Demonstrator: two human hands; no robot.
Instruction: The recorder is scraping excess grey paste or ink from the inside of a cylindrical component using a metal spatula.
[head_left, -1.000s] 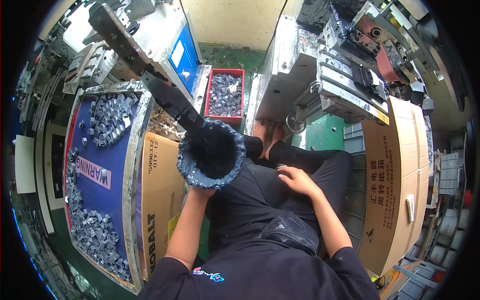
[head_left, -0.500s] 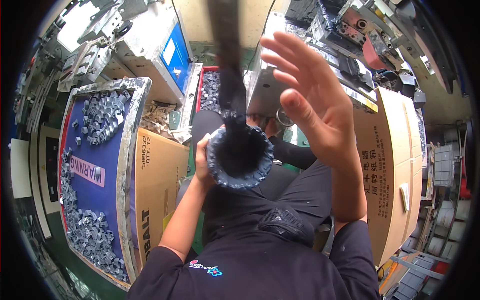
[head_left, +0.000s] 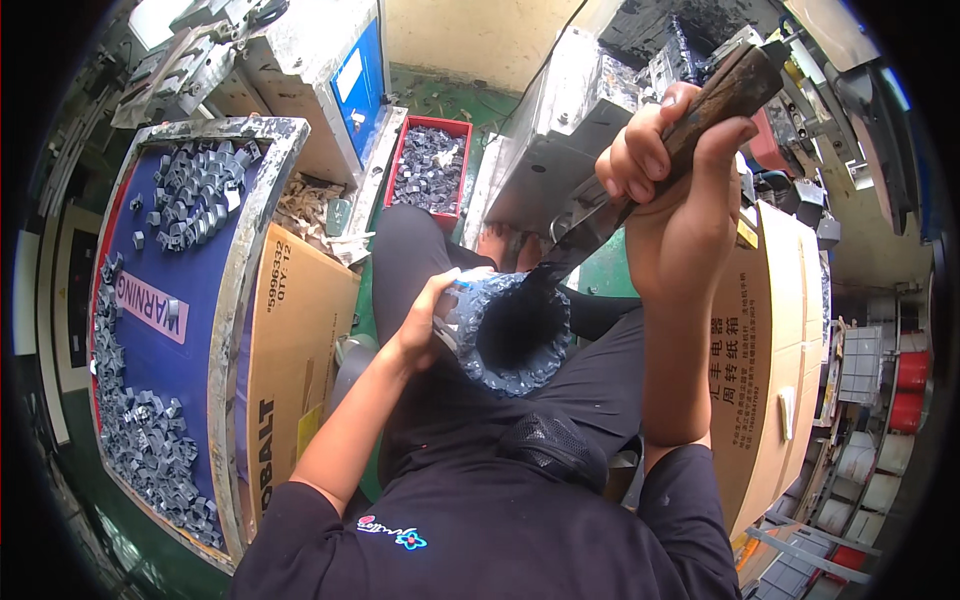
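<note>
My left hand (head_left: 418, 325) is closed around the side of a hollow grey-blue cylinder (head_left: 474, 345) with a rough, ragged rim. Its dark round mouth faces up above my lap. In my right hand (head_left: 680, 200), fingers and thumb wrap the brown, worn handle of a long knife-like tool (head_left: 732, 92). The tool's dark flat blade slants down to the left, and its lower end meets the far rim of the cylinder. How deep the tip reaches into the dark opening I cannot tell.
To the left, a framed blue-covered board (head_left: 215, 330) carries many small grey parts. A cardboard box (head_left: 300, 330) stands beside it, another cardboard box (head_left: 765, 370) on the right. Ahead on the green floor lies a red bin (head_left: 468, 150) of dark parts, between metal machines.
My right hand, open and raised before, now grips the tool's handle. The tool has swung from upright to slanting right. The cylinder has shifted slightly right in my left hand.
</note>
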